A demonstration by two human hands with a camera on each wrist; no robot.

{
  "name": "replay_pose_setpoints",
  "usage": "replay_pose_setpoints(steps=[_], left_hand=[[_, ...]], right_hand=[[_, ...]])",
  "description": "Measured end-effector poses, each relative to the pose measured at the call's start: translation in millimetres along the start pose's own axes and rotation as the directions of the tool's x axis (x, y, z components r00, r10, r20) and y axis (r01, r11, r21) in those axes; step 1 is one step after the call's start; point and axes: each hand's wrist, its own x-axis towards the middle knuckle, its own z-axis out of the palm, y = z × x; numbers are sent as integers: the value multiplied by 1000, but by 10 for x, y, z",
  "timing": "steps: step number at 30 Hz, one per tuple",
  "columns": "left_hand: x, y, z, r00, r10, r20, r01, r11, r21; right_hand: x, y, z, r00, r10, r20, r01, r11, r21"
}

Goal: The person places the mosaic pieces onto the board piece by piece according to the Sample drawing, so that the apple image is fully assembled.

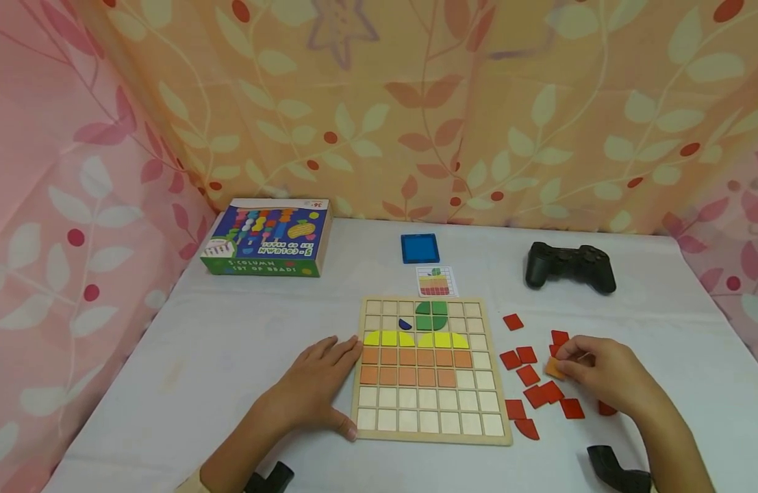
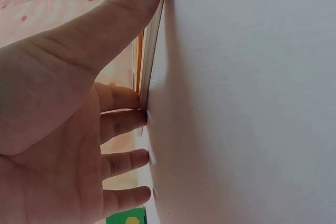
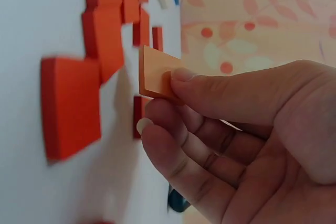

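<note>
Orange tile (image 3: 156, 74) is pinched between the thumb and fingers of your right hand (image 1: 607, 373), over the red pieces (image 1: 528, 374) beside the board (image 1: 434, 438). Your left hand (image 1: 313, 387), fingers out straight, touches the board's left edge.

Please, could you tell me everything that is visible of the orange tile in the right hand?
The orange tile looks flat and four-sided, with a plain light-orange face and darker edge; it resembles painted wood or plastic. The right hand pinches it, hiding part of it. It appears raised above the white table, its exact tilt unclear, near red tiles, right of the board.
</note>
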Motion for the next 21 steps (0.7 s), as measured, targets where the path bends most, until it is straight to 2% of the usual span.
replay_pose_setpoints(steps=[5, 13, 21], left_hand=[[17, -1, -15, 1000, 14, -16, -14, 1000, 16], [21, -2, -23, 1000, 23, -9, -23, 999, 26], [28, -12, -17, 1000, 16, -1, -16, 999, 32]], right_hand=[[5, -161, 53, 999, -50, -9, 50, 999, 15], [80, -433, 168, 995, -78, 64, 71, 992, 102], [143, -754, 424, 974, -220, 61, 211, 970, 122]])
